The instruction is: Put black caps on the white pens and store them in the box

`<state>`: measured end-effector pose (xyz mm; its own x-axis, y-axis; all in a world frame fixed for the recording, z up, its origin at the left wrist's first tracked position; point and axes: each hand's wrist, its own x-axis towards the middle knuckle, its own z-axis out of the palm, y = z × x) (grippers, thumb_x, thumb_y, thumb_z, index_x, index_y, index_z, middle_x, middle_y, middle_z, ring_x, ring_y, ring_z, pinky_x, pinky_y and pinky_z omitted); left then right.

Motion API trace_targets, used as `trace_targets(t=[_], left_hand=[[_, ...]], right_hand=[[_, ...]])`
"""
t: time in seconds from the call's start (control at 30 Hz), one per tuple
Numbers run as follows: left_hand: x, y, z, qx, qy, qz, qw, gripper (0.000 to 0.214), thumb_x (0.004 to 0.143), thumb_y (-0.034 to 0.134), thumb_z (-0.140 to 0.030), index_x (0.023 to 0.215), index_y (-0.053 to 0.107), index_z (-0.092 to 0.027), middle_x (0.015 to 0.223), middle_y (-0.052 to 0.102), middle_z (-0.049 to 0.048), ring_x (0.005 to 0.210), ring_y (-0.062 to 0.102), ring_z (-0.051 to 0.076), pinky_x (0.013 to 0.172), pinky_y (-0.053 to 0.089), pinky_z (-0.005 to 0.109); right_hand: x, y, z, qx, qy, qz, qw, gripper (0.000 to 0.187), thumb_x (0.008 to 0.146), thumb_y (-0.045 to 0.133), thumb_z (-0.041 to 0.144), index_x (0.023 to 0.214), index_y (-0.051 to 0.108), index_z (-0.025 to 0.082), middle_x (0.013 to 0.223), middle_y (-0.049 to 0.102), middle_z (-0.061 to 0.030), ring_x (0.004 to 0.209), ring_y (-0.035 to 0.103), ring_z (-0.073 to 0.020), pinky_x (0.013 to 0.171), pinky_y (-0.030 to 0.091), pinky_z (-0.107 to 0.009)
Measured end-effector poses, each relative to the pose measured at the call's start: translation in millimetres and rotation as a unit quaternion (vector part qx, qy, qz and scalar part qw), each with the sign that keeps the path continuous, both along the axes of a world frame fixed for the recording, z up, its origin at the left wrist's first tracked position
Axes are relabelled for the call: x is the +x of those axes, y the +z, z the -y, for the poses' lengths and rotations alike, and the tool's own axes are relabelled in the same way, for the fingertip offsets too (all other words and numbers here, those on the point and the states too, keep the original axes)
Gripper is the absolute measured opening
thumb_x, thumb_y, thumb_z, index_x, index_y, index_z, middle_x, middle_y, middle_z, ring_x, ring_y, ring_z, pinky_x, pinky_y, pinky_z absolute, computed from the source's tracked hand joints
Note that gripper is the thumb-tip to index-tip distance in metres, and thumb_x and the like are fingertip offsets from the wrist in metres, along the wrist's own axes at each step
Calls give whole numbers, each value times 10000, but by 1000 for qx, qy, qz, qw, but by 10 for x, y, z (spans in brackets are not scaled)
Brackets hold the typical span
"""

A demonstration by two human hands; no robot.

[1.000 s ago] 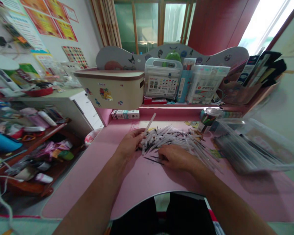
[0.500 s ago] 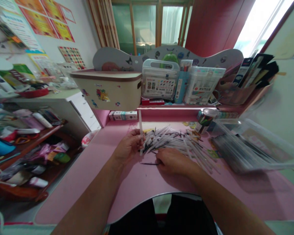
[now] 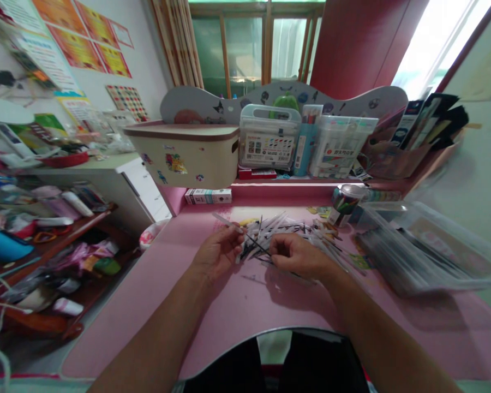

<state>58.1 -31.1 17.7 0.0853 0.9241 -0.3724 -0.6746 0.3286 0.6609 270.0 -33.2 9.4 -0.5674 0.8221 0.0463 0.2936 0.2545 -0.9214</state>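
Observation:
My left hand [image 3: 220, 250] pinches a slim whitish plastic sleeve [image 3: 221, 219], which tilts up to the left. In the closed fingers of my right hand [image 3: 297, 254] is a thin black stick [image 3: 257, 243] that looks like a pen refill. Its far end meets my left fingertips by the sleeve's lower end; whether it enters the sleeve I cannot tell. Behind and below both hands lies a loose pile of similar whitish sleeves and dark sticks [image 3: 278, 222] on the pink desk [image 3: 229, 311]. One pale slim piece [image 3: 253, 279] lies apart, near my right hand.
A clear plastic box [image 3: 466, 278] holding dark sticks stands at the right. Behind the pile are a can-shaped pen holder [image 3: 346, 203] and a small white carton [image 3: 208, 195]. A shelf above carries a cream storage bin [image 3: 184, 155] and marker cases [image 3: 268, 139].
The sleeve in my left hand has tipped from upright to leaning left. My right hand has risen from the desk, bringing the black stick up to my left fingers.

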Motion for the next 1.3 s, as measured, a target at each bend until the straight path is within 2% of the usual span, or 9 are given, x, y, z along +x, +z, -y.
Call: trace_targets(t=[0.13, 0.23, 0.3, 0.4, 0.53, 0.73, 0.93, 1.13, 1.3], left_hand=[[17, -19, -6, 9, 2, -29, 1000, 114, 875, 588, -150, 781, 644, -116, 719, 660, 43, 556, 591, 84, 478, 483, 166], [13, -61, -18, 40, -12, -53, 998, 77, 839, 634, -185, 788, 638, -129, 711, 651, 32, 549, 567, 81, 475, 450, 165], [1, -87, -16, 82, -30, -109, 990, 86, 799, 673, -220, 799, 635, -143, 664, 619, 7, 513, 523, 80, 460, 407, 173], [-25, -105, 5, 151, -71, -244, 955, 150, 778, 684, -297, 831, 662, -159, 592, 557, -29, 483, 467, 85, 478, 378, 195], [-57, -122, 7, 220, -130, -387, 886, 262, 834, 604, -385, 919, 720, -166, 667, 615, 0, 586, 538, 132, 574, 424, 248], [-96, -188, -79, 309, -81, -529, 786, 248, 858, 557, -325, 967, 741, -201, 955, 724, 58, 908, 638, 225, 813, 487, 340], [-131, -193, -103, 320, -45, -569, 756, 243, 874, 533, -296, 989, 729, -210, 988, 722, 59, 941, 649, 220, 881, 481, 340], [-144, -212, -123, 340, -33, -588, 733, 235, 883, 524, -287, 988, 716, -201, 995, 707, 62, 970, 639, 219, 911, 473, 345], [-168, -221, -137, 350, -30, -608, 712, 243, 897, 515, -292, 994, 714, -191, 983, 693, 68, 962, 630, 221, 908, 473, 348]], right_hand=[[-12, -20, -4, -3, -10, -10, 1000, 42, 681, 526, 159, 688, 491, 181, 631, 434, 62, 579, 388, -78, 528, 296, -204], [-27, 14, 7, -12, -14, -1, 1000, 59, 672, 538, 137, 677, 495, 177, 619, 437, 65, 570, 379, -72, 520, 290, -196], [-35, 46, 11, -39, -26, -44, 998, 85, 673, 575, 138, 729, 524, 179, 620, 447, 71, 554, 381, -67, 503, 281, -187], [-25, 89, -1, -106, -55, -196, 973, 197, 681, 645, 180, 851, 546, 197, 639, 472, 85, 488, 359, -52, 451, 259, -177], [49, 123, -41, -163, -66, -340, 924, 170, 665, 666, 176, 802, 568, 195, 563, 453, 88, 426, 339, -49, 402, 241, -172], [216, 186, -61, -237, -36, -435, 868, 156, 630, 673, 202, 763, 593, 185, 572, 391, 76, 435, 253, -43, 376, 210, -144], [335, 246, -66, -241, -25, -454, 858, 141, 647, 657, 240, 741, 565, 190, 575, 287, 85, 437, 151, -44, 357, 180, -124], [368, 209, -88, -278, 15, -450, 848, 119, 664, 654, 213, 753, 584, 174, 571, 293, 85, 435, 143, -31, 361, 187, -102], [364, 189, -105, -299, 11, -434, 850, 144, 657, 660, 237, 764, 586, 176, 576, 293, 84, 434, 141, -34, 359, 189, -103]])
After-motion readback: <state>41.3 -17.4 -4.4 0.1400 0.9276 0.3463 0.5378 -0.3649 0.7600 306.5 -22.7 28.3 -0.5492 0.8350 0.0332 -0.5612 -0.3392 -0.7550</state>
